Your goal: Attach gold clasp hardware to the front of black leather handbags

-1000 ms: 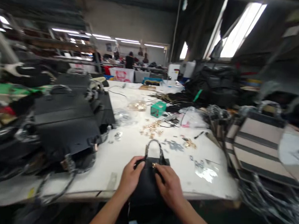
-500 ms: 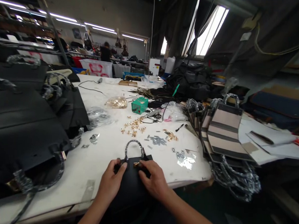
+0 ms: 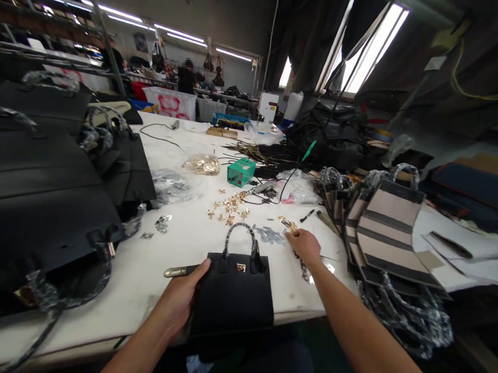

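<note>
A small black handbag (image 3: 235, 304) stands at the table's front edge, its plastic-wrapped handle (image 3: 241, 226) upright and a gold clasp plate (image 3: 240, 268) on its front. My left hand (image 3: 185, 298) grips the bag's left side, thumb on the front. From that side a black strap with a metal end (image 3: 176, 272) sticks out to the left. My right hand (image 3: 306, 246) reaches out over the table, fingertips down at a small pile of gold hardware pieces (image 3: 288, 224). Its fingers are bent together; whether a piece is between them I cannot make out. Flat grey metal plates (image 3: 270, 236) lie just left of it.
More black bags (image 3: 41, 196) are heaped at the left. Striped bag panels (image 3: 392, 223) with wrapped handles stand at the right. Further back are gold fittings (image 3: 233, 205), a green box (image 3: 241, 172) with a cord, and a plastic bag of gold parts (image 3: 202, 164). People stand in the background.
My right hand has left the bag's clasp and moved forward and right to the gold pieces. My left hand still holds the bag, whose front now shows more fully. The view has shifted slightly.
</note>
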Motion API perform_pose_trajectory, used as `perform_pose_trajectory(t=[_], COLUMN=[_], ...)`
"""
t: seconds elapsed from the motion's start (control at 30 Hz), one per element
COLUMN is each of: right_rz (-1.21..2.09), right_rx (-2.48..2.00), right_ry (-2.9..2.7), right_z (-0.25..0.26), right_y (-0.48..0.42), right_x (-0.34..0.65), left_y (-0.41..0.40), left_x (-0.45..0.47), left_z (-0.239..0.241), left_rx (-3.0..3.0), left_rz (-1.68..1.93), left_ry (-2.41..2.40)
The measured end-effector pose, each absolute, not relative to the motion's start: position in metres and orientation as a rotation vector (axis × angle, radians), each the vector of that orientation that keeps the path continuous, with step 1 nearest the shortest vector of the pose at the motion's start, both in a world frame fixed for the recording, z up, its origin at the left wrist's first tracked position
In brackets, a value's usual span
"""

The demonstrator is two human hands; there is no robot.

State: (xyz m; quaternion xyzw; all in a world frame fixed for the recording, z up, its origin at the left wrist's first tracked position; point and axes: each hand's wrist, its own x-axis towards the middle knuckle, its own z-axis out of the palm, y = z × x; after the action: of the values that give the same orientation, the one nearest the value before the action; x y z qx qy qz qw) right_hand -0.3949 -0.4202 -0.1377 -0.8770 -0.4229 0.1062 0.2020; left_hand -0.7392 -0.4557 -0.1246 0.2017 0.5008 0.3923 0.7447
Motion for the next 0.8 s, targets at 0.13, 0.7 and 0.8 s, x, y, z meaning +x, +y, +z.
perform_pose_trajectory(t=[0.13,0.7,0.8], right_rz=[0.290,0.947,0.949], right_rx=[-2.482,-1.544,-1.569], right_ry=[-1.121,-1.243,-1.180], right_z=[-0.144,-0.100,-0.115], right_y=[-0.414,-0.503,-0.509], right_x=[-0.399,-0.581,-0.604], left_y=[-0.455,-0.463,-0.466], left_x=[-0.741,-0.741,-0.743], left_z=[-0.135,-0.153,-0.153], left_rx=[0.523,0.843,0.910], left_rz=[0.897,1.094,1.094], left_ry=[1.105,1.202,1.228])
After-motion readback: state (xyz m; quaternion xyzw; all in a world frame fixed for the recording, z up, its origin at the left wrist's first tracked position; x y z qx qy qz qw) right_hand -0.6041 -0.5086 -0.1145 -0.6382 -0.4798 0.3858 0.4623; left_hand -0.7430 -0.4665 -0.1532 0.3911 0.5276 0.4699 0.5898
